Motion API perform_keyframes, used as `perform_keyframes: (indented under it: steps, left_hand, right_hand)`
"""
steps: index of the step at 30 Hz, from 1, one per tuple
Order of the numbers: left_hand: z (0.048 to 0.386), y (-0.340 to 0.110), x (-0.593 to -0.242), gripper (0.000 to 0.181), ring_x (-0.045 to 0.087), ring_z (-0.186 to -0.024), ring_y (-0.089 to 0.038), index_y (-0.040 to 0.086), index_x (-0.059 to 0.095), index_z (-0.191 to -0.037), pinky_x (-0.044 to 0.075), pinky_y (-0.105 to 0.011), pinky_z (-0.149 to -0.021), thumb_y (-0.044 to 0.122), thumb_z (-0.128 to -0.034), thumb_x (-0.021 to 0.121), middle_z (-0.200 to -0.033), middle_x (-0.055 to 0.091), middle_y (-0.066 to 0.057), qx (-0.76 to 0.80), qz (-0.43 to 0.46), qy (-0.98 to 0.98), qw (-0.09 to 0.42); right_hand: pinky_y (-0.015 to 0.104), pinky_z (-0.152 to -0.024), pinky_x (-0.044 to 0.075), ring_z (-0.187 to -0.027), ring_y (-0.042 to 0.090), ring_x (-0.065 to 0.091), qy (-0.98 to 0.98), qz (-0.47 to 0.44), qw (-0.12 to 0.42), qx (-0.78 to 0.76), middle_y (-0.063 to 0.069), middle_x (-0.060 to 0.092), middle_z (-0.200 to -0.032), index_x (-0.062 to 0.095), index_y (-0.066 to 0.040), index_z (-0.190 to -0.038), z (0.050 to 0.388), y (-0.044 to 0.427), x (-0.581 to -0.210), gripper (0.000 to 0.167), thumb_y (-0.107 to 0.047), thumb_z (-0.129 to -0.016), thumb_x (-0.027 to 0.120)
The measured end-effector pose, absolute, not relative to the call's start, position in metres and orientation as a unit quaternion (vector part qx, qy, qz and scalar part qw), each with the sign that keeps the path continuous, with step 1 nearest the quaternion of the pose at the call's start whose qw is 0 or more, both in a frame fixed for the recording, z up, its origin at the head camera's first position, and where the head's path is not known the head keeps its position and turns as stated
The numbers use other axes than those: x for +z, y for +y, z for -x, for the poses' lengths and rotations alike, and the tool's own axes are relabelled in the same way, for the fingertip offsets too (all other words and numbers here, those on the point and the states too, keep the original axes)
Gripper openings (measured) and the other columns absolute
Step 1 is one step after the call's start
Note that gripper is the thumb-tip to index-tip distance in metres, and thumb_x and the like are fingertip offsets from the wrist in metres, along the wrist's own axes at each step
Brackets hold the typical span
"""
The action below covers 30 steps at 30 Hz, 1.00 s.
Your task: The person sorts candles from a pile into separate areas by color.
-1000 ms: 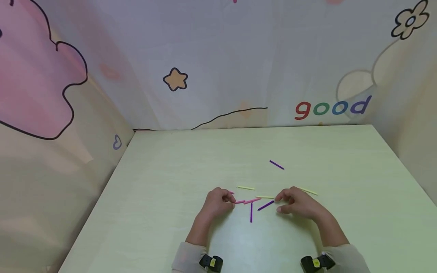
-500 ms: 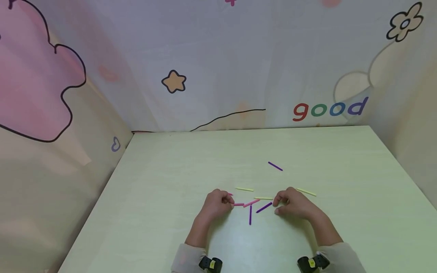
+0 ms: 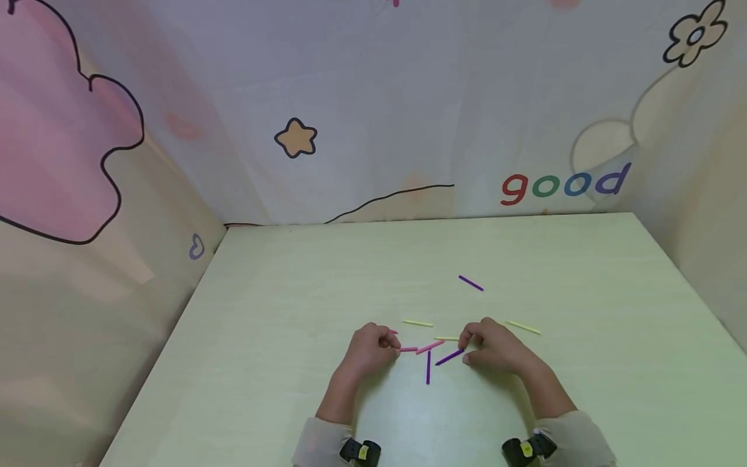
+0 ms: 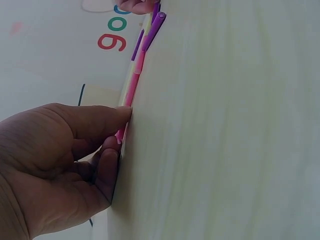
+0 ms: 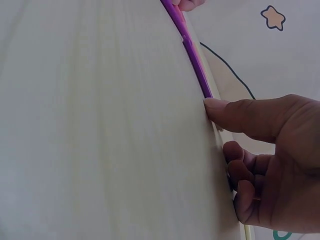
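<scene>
In the head view my left hand (image 3: 369,350) pinches the left end of a pink stick (image 3: 408,349); the left wrist view shows its thumb and fingers at that pink stick (image 4: 131,92). A second pink stick (image 3: 430,347) slants up beside the first one's right end. My right hand (image 3: 496,350) has thumb and index finger around the right end of a slanted purple stick (image 3: 449,357). In the right wrist view the thumb touches the end of this purple stick (image 5: 198,67). Another purple stick (image 3: 428,368) points toward the front, below the slanted pink one.
Behind the hands lie a yellow stick (image 3: 417,323), another yellow stick (image 3: 523,327) and a purple stick (image 3: 471,283). A third yellow stick (image 3: 447,338) reaches my right fingers. A pink stick (image 3: 393,332) shows behind my left hand. The table (image 3: 292,272) meets a printed backdrop.
My right hand has moved left to the slanted purple stick's end, and that stick has shifted slightly left. The pink stick at my left hand lies more level than at first.
</scene>
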<state>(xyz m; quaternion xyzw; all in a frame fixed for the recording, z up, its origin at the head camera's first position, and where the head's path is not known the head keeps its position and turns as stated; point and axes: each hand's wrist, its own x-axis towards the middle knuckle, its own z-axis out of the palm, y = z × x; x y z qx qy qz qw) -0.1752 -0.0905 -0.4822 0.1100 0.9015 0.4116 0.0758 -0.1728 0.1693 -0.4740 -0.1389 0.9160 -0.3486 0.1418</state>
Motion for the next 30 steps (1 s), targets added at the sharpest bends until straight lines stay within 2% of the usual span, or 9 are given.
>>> perform_keyframes:
  steps: [8, 22, 30]
  left_hand:
    - [0.1771, -0.0892, -0.4812, 0.005, 0.043, -0.071, -0.014, 0.005, 0.07, -0.077, 0.037, -0.027, -0.063, 0.0, -0.0751, 0.07, -0.074, 0.049, -0.001, 0.416, -0.109, 0.9, 0.075]
    - [0.1765, -0.09, -0.4854, 0.004, 0.045, -0.073, -0.016, 0.003, 0.069, -0.079, 0.04, -0.029, -0.066, 0.0, -0.0758, 0.07, -0.076, 0.052, 0.0, 0.429, -0.102, 0.893, 0.087]
    - [0.1771, -0.0906, -0.4862, 0.004, 0.045, -0.071, -0.014, 0.002, 0.069, -0.078, 0.04, -0.027, -0.064, -0.001, -0.075, 0.07, -0.074, 0.052, 0.001, 0.434, -0.113, 0.89, 0.078]
  right_hand:
    - [0.035, -0.067, 0.034, -0.077, 0.02, 0.04, 0.911, 0.15, 0.142, -0.357, 0.002, 0.047, -0.075, 0.065, -0.011, -0.075, 0.1728, 0.1693, -0.4694, 0.012, -0.002, -0.076, 0.073]
    - [0.034, -0.064, 0.033, -0.072, 0.018, 0.041, 0.904, 0.167, 0.134, -0.37, -0.001, 0.047, -0.069, 0.064, -0.012, -0.072, 0.1742, 0.1707, -0.4759, 0.014, -0.001, -0.075, 0.073]
    - [0.034, -0.065, 0.033, -0.075, 0.019, 0.04, 0.907, 0.159, 0.133, -0.367, 0.001, 0.045, -0.074, 0.064, -0.013, -0.072, 0.1723, 0.171, -0.4739, 0.014, -0.003, -0.075, 0.073]
